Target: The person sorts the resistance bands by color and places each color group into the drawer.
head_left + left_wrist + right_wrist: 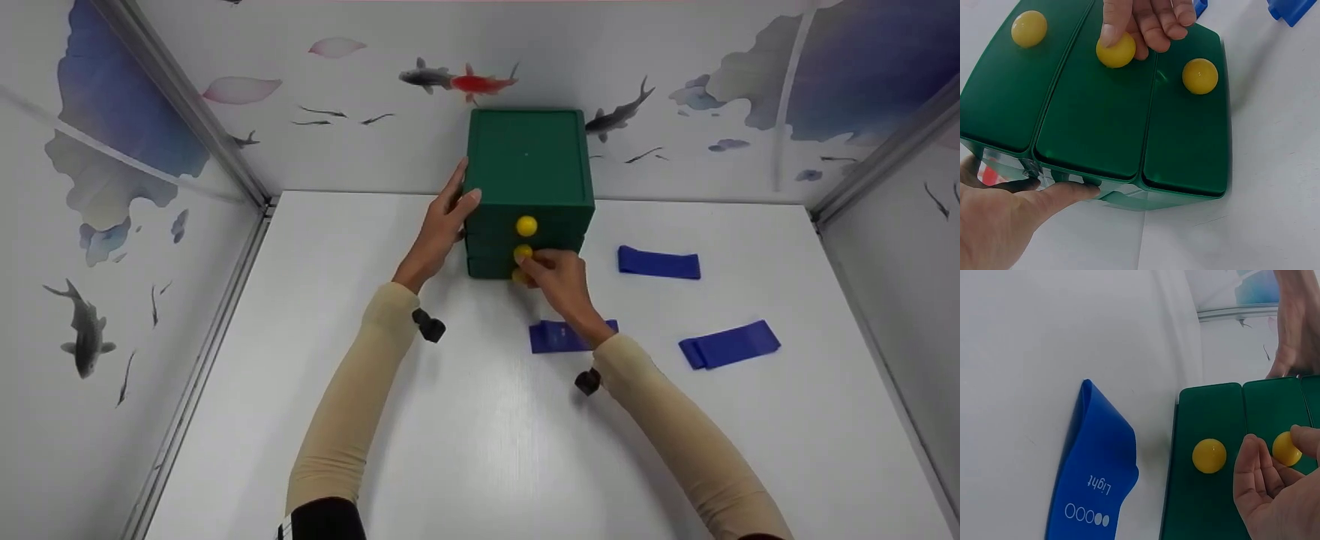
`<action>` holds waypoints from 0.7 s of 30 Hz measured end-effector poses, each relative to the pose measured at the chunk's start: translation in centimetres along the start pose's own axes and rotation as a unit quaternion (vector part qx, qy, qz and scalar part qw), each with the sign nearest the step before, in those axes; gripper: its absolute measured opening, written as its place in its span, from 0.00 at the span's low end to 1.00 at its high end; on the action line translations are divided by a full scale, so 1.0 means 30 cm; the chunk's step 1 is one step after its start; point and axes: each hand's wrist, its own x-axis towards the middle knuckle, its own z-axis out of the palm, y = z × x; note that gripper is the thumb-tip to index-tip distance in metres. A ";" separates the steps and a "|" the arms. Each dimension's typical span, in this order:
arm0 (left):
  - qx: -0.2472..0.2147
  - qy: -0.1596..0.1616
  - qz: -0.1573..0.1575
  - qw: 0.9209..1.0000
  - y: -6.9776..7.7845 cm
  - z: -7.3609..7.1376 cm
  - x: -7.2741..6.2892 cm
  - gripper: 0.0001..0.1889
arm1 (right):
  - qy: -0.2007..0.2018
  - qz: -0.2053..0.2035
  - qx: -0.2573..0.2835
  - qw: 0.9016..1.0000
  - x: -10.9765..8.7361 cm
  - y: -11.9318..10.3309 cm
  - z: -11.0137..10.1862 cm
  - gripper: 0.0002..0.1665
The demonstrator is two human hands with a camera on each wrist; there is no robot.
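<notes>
A green drawer box (529, 161) with three stacked drawers stands against the back wall, each drawer front bearing a round yellow knob. My right hand (559, 281) pinches the middle knob (1116, 52) between thumb and fingers. The top knob (526, 226) and the bottom knob (1209, 455) are free of the hand. All three drawer fronts sit flush in the left wrist view. My left hand (442, 221) rests against the box's left side, its thumb near the front edge and its fingers reaching back along the wall of the box.
Three folded blue bands lie on the white table (465, 420). One band (559, 337) is partly behind the right wrist, another (658, 263) lies right of the box, and a third (730, 345) farther right. Printed panels enclose the table at back and sides.
</notes>
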 end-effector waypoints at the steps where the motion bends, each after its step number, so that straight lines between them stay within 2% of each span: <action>1: -0.001 -0.001 0.000 1.000 0.000 0.002 0.001 0.38 | -0.001 0.001 0.000 1.000 0.002 -0.001 -0.004 0.17; 6: -0.003 -0.003 -0.001 1.000 0.006 0.006 0.005 0.38 | -0.006 0.005 -0.001 1.000 0.008 -0.008 -0.013 0.16; 13: 0.006 0.004 0.002 1.000 0.006 0.004 0.001 0.37 | -0.007 0.005 0.027 1.000 -0.010 0.003 0.003 0.16; 16: 0.009 0.005 0.001 1.000 0.002 0.003 0.001 0.37 | -0.003 0.012 0.010 1.000 -0.024 0.031 0.011 0.17; 21: 0.003 0.003 -0.003 1.000 -0.001 0.001 0.003 0.38 | 0.010 0.053 -0.024 0.998 -0.031 0.084 0.012 0.19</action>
